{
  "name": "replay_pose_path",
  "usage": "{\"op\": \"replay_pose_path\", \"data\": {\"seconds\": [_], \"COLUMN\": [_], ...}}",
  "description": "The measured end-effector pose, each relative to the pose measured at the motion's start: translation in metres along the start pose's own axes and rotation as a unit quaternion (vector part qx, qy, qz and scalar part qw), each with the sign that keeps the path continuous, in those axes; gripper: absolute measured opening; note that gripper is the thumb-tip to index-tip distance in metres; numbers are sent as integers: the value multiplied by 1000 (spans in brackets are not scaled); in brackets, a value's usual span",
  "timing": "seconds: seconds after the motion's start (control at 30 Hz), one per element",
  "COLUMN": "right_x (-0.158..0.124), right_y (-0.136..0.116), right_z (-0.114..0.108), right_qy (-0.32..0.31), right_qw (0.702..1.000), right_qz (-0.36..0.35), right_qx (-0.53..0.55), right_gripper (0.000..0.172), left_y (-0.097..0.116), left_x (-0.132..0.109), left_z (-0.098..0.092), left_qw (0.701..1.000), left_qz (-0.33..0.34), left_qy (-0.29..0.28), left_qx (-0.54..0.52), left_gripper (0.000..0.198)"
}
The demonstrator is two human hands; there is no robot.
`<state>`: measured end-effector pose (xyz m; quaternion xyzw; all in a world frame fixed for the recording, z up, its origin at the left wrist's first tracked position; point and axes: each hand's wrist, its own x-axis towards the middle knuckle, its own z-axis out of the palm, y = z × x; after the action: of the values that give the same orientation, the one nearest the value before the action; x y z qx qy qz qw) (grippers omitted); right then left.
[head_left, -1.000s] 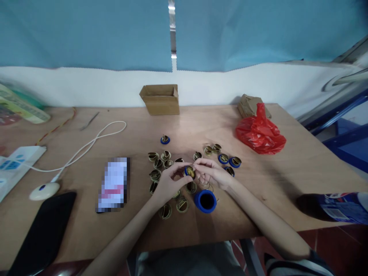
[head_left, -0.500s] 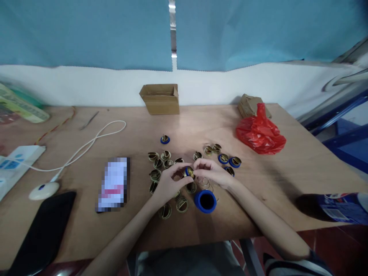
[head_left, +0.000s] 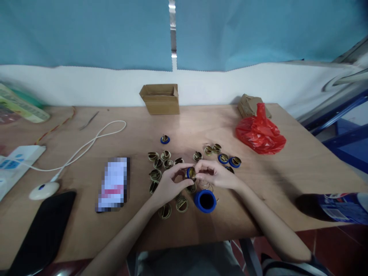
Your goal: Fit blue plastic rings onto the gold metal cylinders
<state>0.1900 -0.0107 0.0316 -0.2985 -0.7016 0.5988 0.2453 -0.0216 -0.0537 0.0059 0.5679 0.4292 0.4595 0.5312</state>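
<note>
My left hand (head_left: pixel 169 186) pinches a small blue-rimmed brass part (head_left: pixel 191 173) between thumb and fingers, lifted just above the wooden table (head_left: pixel 287 180). My right hand (head_left: pixel 215 173) meets it from the right, fingertips closed on the same part. Several loose brass parts (head_left: pixel 158 164) lie scattered on the table around and under both hands. A blue cup-shaped cap (head_left: pixel 205 201) stands just in front of my right hand. More blue-ringed parts (head_left: pixel 227 159) lie behind my right hand, and a single one (head_left: pixel 165 139) sits farther back.
An open cardboard box (head_left: pixel 160 99) stands at the back edge, a red plastic bag (head_left: pixel 260 132) at the back right. A phone (head_left: pixel 112 184), a white mouse (head_left: pixel 43 190) with its cable, and a black pad (head_left: pixel 40 234) lie to the left. A dark bottle (head_left: pixel 333 207) lies at the right edge.
Both hands stayed on the blue-rimmed part and turned it slightly; my right hand's fingers shifted a little nearer over it. Nothing else on the table moved.
</note>
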Motion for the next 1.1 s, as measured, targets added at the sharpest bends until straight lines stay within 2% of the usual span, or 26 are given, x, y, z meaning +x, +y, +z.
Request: {"op": "replay_pose_path", "data": {"seconds": [0.2,0.33,0.5,0.7,0.8,0.97,1.1], "right_x": [-3,-4,-6,-7,-6,-5,-5], "right_y": [-6,-3,0,2,5,8,6], "right_z": [3,9,15,18,20,21,21], "right_qy": [34,61,76,76,77,84,73], "right_qw": [970,932,888,840,830,841,832], "right_qz": [-103,-147,-183,-205,-210,-196,-198], "right_qx": [-218,-325,-416,-497,-512,-497,-513], "right_gripper": [17,15,24,25,25,25,28], "left_y": [-3,3,8,8,10,13,12], "left_x": [1,2,4,4,3,4,4], "left_z": [-1,-2,-4,-4,-5,-7,-7], "left_qw": [998,997,997,996,996,996,995], "left_qz": [17,52,73,71,70,60,68], "left_qy": [-18,-31,-19,-21,-29,-35,-38], "left_qx": [-60,-46,-21,-41,-54,-58,-59], "left_gripper": [41,28,20,17,16,15,13]}}
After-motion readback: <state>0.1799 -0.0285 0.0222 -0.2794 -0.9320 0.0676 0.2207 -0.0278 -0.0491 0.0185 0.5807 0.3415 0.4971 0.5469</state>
